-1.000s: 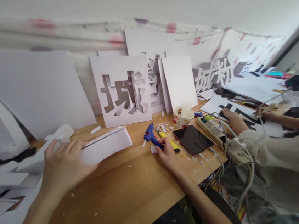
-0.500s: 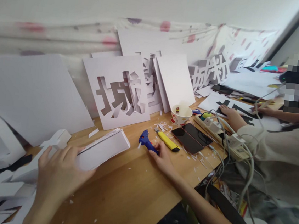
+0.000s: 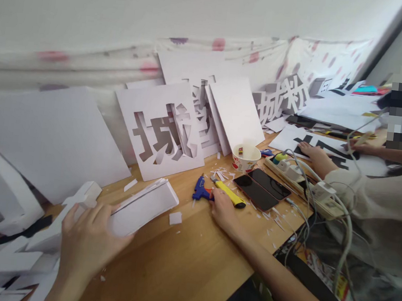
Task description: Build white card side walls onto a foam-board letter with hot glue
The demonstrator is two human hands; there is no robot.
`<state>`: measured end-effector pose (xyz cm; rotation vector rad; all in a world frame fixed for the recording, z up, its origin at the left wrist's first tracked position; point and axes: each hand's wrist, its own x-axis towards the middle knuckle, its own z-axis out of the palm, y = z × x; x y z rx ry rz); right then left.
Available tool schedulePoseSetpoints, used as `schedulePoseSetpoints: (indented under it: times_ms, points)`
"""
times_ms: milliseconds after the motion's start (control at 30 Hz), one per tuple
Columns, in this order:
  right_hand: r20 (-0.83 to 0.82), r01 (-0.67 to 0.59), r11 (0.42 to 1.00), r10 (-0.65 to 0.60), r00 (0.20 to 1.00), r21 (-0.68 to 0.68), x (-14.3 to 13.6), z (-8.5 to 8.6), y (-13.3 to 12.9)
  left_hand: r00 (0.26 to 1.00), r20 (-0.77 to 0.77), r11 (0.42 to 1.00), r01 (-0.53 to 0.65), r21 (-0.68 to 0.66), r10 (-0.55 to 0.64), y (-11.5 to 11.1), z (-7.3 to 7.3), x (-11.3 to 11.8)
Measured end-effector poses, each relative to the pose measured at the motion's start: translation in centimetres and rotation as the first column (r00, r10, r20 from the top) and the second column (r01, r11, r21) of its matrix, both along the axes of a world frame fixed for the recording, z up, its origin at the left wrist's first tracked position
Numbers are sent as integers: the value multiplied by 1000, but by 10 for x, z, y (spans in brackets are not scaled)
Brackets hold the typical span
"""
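Left hand clamped round near end of white foam-board piece, which lies on wooden bench w/ more white cutouts at far left. Behind it, stencil board leans vs wall. Right hand rests by blue glue gun, fingers at its handle; grip can't tell. Yellow utility knife just beside, two phones further right, co-worker's hand on paper beyond

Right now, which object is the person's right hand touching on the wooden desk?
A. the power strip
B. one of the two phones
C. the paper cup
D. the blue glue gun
D: the right hand rests on the handle of the blue glue gun, beside the yellow utility knife; the paper cup and the phones lie apart from it.
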<state>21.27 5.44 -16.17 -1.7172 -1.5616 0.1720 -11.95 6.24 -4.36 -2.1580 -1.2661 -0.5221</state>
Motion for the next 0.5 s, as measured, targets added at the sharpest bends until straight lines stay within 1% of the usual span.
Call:
schedulePoseSetpoints:
  times_ms: [33, 100, 133, 200, 233, 267, 300, 333, 367, 400, 433, 500]
  points:
    - [20, 4, 1000, -4, 1000, 24, -2, 6, -3, 1000, -4, 1000, 5, 1, -5, 1, -1, -1]
    - [54, -27, 995, 21, 998, 101, -11, 28, -10, 1000, 1, 1000, 4, -9, -4, 1, -1, 0]
    - [73, -71, 986, 61, 996, 152, -19, 43, -14, 1000, 12, 1000, -3, -24, 3, 1, -1, 1]
    - [135, -219, 946, 191, 972, 238, -40, 77, -20, 999, 49, 997, -19, -75, 23, 0, 3, 5]
    - [201, -333, 906, 286, 937, 263, -53, 93, -21, 996, 80, 993, -38, -109, 47, -1, 5, 8]
    - [346, -450, 854, 353, 869, 260, -67, 107, -19, 993, 102, 988, -47, -149, 62, -1, 8, 10]
    - [466, -525, 821, 384, 797, 222, -81, 119, -16, 989, 126, 981, -54, -185, 78, -2, 10, 12]
    - [547, -571, 803, 403, 734, 174, -96, 127, -10, 985, 146, 975, -57, -214, 89, -2, 13, 14]
    - [592, -588, 800, 419, 688, 117, -110, 132, -4, 982, 162, 970, -55, -235, 95, -1, 15, 15]
    - [614, -584, 809, 429, 663, 64, -121, 134, 3, 979, 177, 966, -54, -251, 101, -1, 16, 16]
    - [623, -569, 822, 430, 654, 30, -131, 133, 10, 976, 190, 963, -52, -266, 105, 0, 17, 16]
    - [625, -540, 842, 419, 659, 5, -144, 129, 22, 971, 209, 955, -51, -292, 116, 4, 19, 16]
